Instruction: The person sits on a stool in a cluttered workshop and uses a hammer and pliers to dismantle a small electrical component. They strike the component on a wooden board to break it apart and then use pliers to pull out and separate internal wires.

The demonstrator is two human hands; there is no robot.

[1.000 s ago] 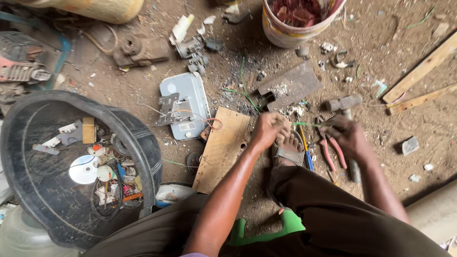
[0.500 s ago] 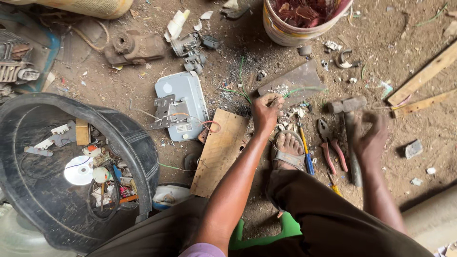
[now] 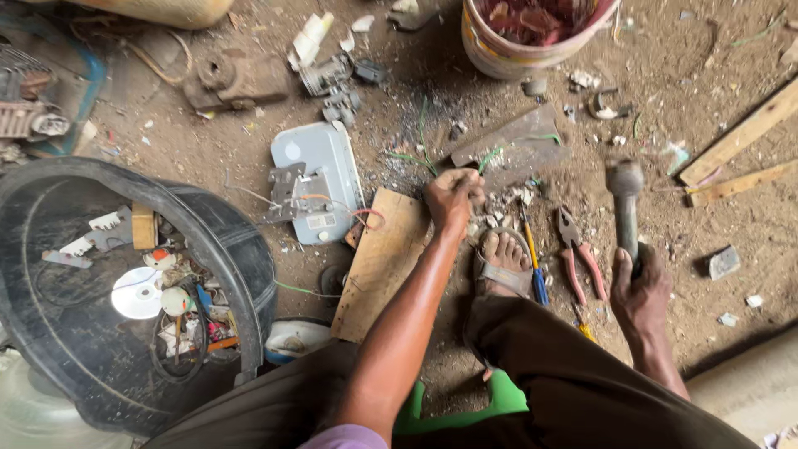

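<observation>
My left hand [image 3: 453, 198] is closed around a small piece of scrap on the dirt, just beyond my sandalled foot [image 3: 502, 259] and beside a wooden board [image 3: 382, 262]. My right hand [image 3: 638, 287] grips the handle of a hammer [image 3: 625, 204], whose head is lifted above the ground to the right. Red-handled pliers [image 3: 578, 249] and a blue-handled screwdriver [image 3: 534, 258] lie between my hands. A flat metal plate [image 3: 511, 145] with green wire lies just past my left hand.
A black tub [image 3: 125, 291] with a disc and scrap parts stands at left. A grey metal device casing [image 3: 316, 179] lies by the board. A bucket [image 3: 532, 37] of scrap stands at top. Wooden sticks [image 3: 740, 145] lie at right. Debris litters the dirt.
My right hand has picked up the hammer and raised it. My left hand shifted forward from my foot to the scrap by the metal plate.
</observation>
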